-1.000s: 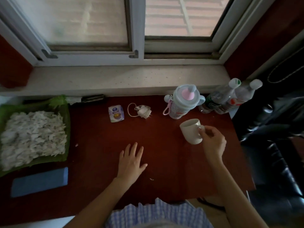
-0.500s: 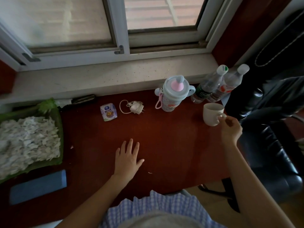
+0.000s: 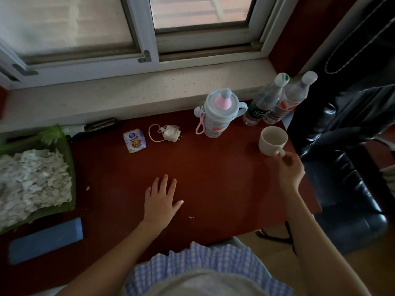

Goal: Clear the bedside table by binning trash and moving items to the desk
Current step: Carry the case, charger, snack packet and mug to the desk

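White ceramic mug (image 3: 273,140) stands upright near the right edge of the dark red table (image 3: 213,178), just in front of two clear plastic bottles (image 3: 277,99). Its handle is pinched in the right hand (image 3: 291,167) grip, thumb against fingers. Left hand (image 3: 161,199) is laid flat on the table, fingers spread, nothing held. Pastel sippy bottle (image 3: 218,114), white charger plug (image 3: 170,133) and small printed carton (image 3: 134,141) are lined up along the back. Green tray of shredded paper (image 3: 70,167) is seen at left.
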The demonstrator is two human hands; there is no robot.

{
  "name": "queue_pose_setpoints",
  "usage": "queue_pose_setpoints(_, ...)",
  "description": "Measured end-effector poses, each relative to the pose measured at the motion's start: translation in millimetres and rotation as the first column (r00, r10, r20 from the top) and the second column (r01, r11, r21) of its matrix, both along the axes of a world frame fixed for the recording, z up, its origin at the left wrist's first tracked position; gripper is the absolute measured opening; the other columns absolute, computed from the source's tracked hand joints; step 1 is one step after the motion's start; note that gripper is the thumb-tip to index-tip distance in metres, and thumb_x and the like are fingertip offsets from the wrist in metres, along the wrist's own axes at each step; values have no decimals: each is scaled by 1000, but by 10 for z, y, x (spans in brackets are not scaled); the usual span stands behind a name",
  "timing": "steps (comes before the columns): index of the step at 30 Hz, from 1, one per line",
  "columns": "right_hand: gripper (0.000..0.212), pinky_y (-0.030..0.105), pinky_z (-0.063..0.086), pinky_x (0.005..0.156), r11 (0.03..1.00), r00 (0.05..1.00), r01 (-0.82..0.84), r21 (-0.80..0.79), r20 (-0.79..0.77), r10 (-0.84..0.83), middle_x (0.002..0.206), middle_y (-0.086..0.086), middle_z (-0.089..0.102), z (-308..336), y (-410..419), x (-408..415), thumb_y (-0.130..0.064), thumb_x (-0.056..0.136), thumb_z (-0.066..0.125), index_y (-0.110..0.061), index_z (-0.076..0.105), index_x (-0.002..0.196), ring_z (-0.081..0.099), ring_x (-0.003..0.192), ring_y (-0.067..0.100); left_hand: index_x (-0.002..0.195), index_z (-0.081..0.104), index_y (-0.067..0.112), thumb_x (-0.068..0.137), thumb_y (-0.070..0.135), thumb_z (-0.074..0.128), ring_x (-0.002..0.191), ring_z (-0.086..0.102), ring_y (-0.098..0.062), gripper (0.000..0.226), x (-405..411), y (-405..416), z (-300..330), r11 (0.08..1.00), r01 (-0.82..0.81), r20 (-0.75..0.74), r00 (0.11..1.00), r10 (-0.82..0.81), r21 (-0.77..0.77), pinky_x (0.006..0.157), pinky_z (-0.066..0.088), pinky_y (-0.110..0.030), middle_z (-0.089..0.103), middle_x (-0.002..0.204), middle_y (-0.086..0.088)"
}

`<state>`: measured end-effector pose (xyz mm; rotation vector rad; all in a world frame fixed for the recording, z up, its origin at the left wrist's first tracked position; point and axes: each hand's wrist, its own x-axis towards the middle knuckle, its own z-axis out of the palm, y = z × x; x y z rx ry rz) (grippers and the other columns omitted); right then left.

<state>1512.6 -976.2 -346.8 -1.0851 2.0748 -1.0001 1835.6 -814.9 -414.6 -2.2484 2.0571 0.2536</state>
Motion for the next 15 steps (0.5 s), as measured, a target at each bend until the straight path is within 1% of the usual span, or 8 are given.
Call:
queue_pose_setpoints(1, 20, 6, 38, 65, 1000, 1000, -9, 4, -6, 9, 87, -6, 66, 5, 29, 11, -34, 83, 69, -18, 65, 95, 59, 77, 4, 134, 50, 16, 76, 59, 61, 124, 49, -37, 73, 0, -2, -1, 1000, 1, 0, 1000, -1, 1, 91, 49, -51, 49, 140, -15)
queue_pose_setpoints(2, 20, 3, 38, 62, 1000, 1000, -4, 9, -4, 4, 85, -6, 66, -2, 52, 17, -35, 81, 70, -19, 66, 94, 57, 73, 1, 134, 50, 16, 76, 59, 61, 123, 50, -37, 73, 3, -4, -3, 1000, 2, 1, 1000, -2, 0, 90, 49, -51, 49, 139, -15)
queue_pose_setpoints(4, 21, 5, 38, 59, 999, 999, 40, 29, 3, -40, 81, -9, 66, -18, 85, 20, -38, 76, 72, -24, 66, 90, 57, 71, -2, 133, 51, 16, 75, 58, 62, 123, 50, -37, 73, -1, -4, 1, 1000, 7, 3, 1000, -7, -7, 89, 49, -51, 50, 138, -15)
queue_pose_setpoints(6, 23, 11, 38, 60, 997, 997, 76, 35, -6, -75, 79, -8, 66, -54, 107, 8, -41, 73, 72, -26, 65, 88, 58, 70, -1, 133, 51, 15, 75, 57, 63, 122, 50, -37, 72, -4, -1, 7, 1000, 9, 6, 1000, -9, -16, 89, 49, -51, 50, 138, -16)
queue_pose_setpoints(9, 20, 16, 42, 65, 996, 996, 89, 16, -12, -89, 78, -8, 65, -108, 127, -28, -40, 75, 71, -25, 66, 87, 59, 73, 5, 134, 50, 15, 77, 57, 62, 124, 49, -38, 72, -9, 7, 3, 1000, 5, 7, 1000, -5, -17, 91, 48, -51, 49, 139, -16)
queue_pose_setpoints(11, 21, 20, 44, 69, 996, 996, 89, 5, -17, -89, 77, -9, 64, -141, 135, -52, -39, 76, 71, -23, 66, 88, 58, 72, 4, 135, 48, 16, 78, 57, 60, 126, 47, -38, 72, -7, 9, -1, 1000, 1, 4, 1000, -1, -9, 92, 47, -51, 47, 141, -15)
queue_pose_setpoints(12, 22, 19, 44, 69, 996, 995, 94, 0, -21, -94, 76, -9, 63, -154, 136, -61, -39, 76, 71, -22, 66, 88, 57, 70, 3, 136, 48, 16, 78, 57, 60, 126, 47, -38, 72, -3, 8, -4, 1000, 0, 5, 1000, 0, -6, 93, 47, -51, 47, 141, -15)
queue_pose_setpoints(15, 19, 13, 38, 64, 994, 994, 105, -7, -40, -106, 70, -12, 59, -167, 122, -71, -36, 78, 70, -19, 65, 86, 53, 66, -2, 135, 49, 15, 77, 56, 62, 125, 47, -38, 72, -3, 0, -6, 1000, -1, 7, 1000, 1, -2, 92, 47, -52, 47, 140, -16)
